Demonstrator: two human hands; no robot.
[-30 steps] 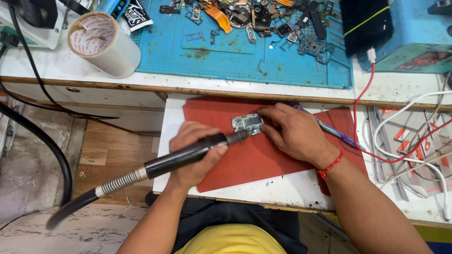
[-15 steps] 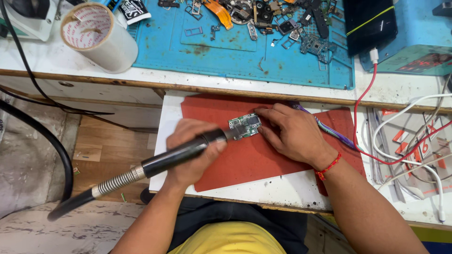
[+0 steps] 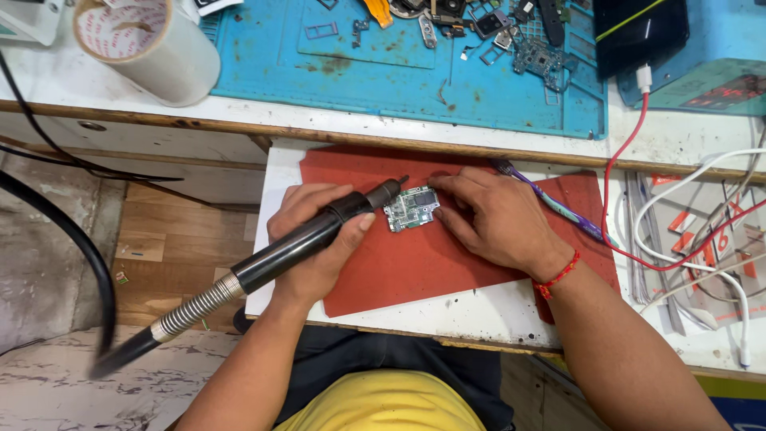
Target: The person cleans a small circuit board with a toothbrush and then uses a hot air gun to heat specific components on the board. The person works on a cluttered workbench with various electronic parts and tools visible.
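Note:
A small green circuit board point(image 3: 412, 209) lies on a red mat point(image 3: 431, 263) on a white pull-out shelf. My left hand point(image 3: 313, 239) grips a black hot-air wand point(image 3: 307, 238) with a sprung cable end, its metal nozzle tip just above the board's left corner. My right hand point(image 3: 491, 217) rests on the mat and pins the board's right edge with its fingertips. A red thread band circles my right wrist.
A blue work mat point(image 3: 383, 72) with several loose phone parts lies on the bench behind. A tape roll point(image 3: 144, 44) stands at the back left, a dark phone point(image 3: 638, 32) at the back right. A purple brush point(image 3: 550, 199), red cable point(image 3: 630, 160) and white cables point(image 3: 718, 255) lie right.
The view has shifted slightly. The wand's nozzle has stayed at the board's upper left corner while my right hand keeps holding the board.

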